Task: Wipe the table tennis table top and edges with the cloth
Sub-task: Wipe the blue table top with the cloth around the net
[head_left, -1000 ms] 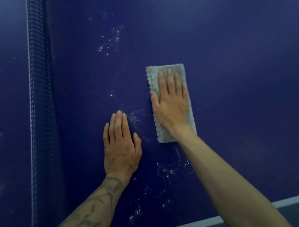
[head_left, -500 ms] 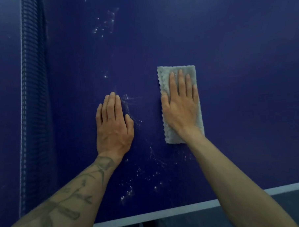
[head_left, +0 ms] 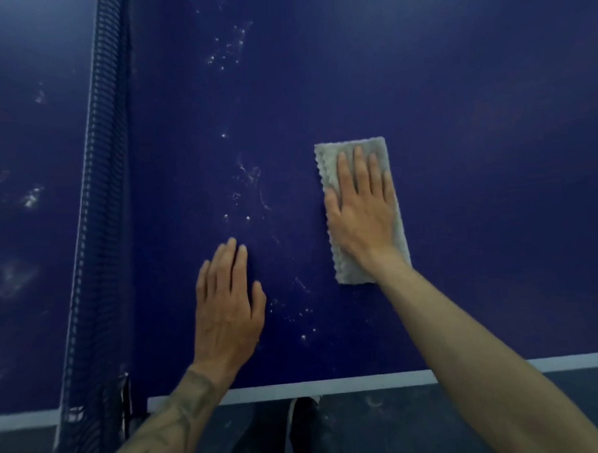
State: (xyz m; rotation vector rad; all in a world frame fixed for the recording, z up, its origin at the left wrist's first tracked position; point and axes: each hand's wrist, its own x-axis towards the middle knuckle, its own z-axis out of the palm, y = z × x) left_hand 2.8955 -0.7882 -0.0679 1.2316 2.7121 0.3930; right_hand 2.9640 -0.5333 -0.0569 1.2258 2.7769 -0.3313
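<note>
The dark blue table tennis table top [head_left: 477, 191] fills most of the view. A folded grey cloth [head_left: 329, 156] lies flat on it, right of centre. My right hand [head_left: 362, 213] presses on the cloth with straight fingers and covers most of it. My left hand [head_left: 226, 308] rests flat on the bare table, lower and to the left of the cloth, fingers straight. White dust specks [head_left: 255, 194] are scattered on the surface between and beyond the hands.
The net [head_left: 95, 214] runs up the left side, with more dusty table beyond it. The table's white near edge line [head_left: 298, 389] crosses the bottom. Below it are the dark floor and my shoe [head_left: 304, 428].
The cloth and my right hand have slid right, away from the net. My left hand has stayed flat on the table. The view has pulled back, showing the near edge and floor.
</note>
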